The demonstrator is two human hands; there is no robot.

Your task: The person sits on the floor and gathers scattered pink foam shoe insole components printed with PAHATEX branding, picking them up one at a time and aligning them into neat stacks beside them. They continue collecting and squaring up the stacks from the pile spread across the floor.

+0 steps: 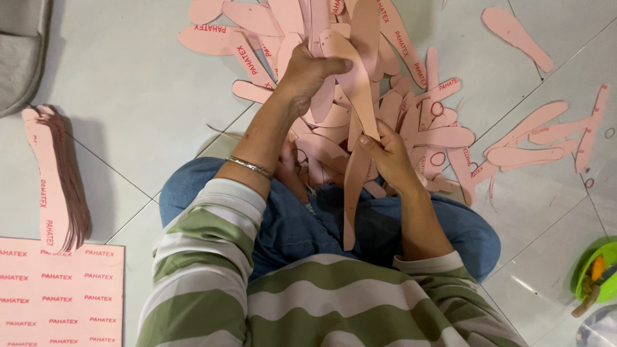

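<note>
Down on the pale tiled floor (pixel 148 90), a person in a green-and-white striped top sits over a loose heap of pink insole cut-outs (pixel 411 122), which spreads out ahead of the knees. The left hand (pixel 308 74) reaches into the near edge of the heap, its grip closed around the upper ends of a gathered bunch of insoles (pixel 357 77), thumb pressed across the front so the pieces stay aligned. The right hand (pixel 389 157) pinches the same bunch lower down, fingers wrapped around its edge, apparently steadying the long pieces so they do not fan apart. A thin bracelet (pixel 250 167) circles the left wrist. To the left lies a neat stack of insoles (pixel 54 180), edges squared, above a flat pink sheet (pixel 58 295). A green container (pixel 594 273) sits at the right edge.
</note>
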